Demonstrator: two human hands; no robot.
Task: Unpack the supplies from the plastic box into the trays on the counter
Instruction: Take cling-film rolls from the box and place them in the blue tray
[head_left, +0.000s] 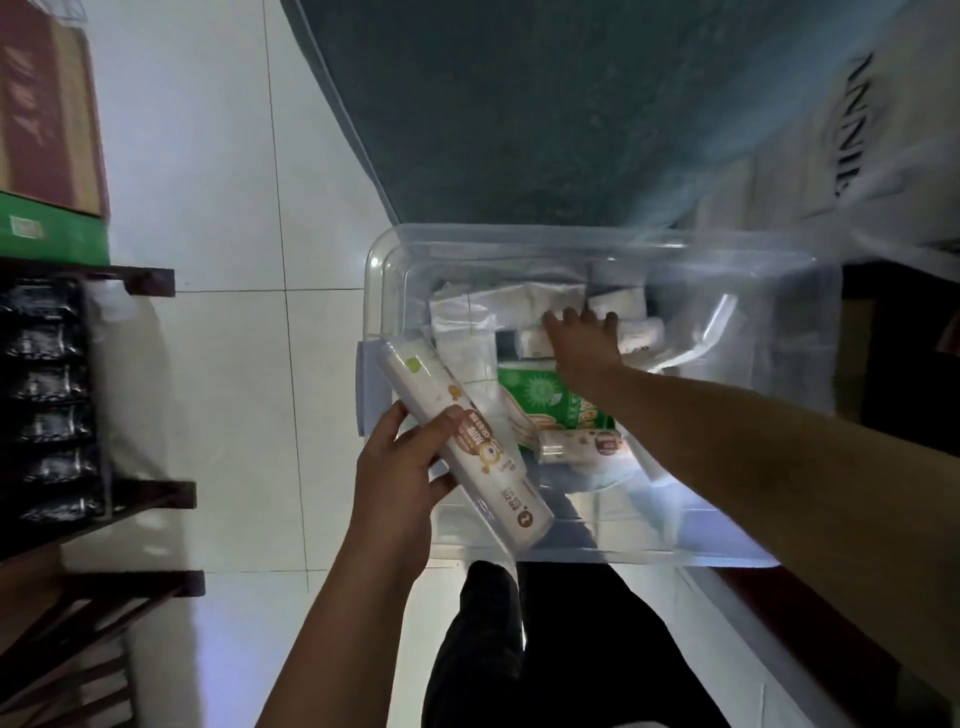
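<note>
Clear glossy plastic box; shiny film-wrapped pack; glossy white floor tiles; dark wood rack; matt cardboard carton.

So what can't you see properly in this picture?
- Head view: what the right hand touches inside the plastic box; the hand itself covers it.
- Head view: the print on the long roll in the left hand is too small and blurred to read.
- Head view: the trays and the counter are not in the frame.
- Head view: the white packs are blurred.
</note>
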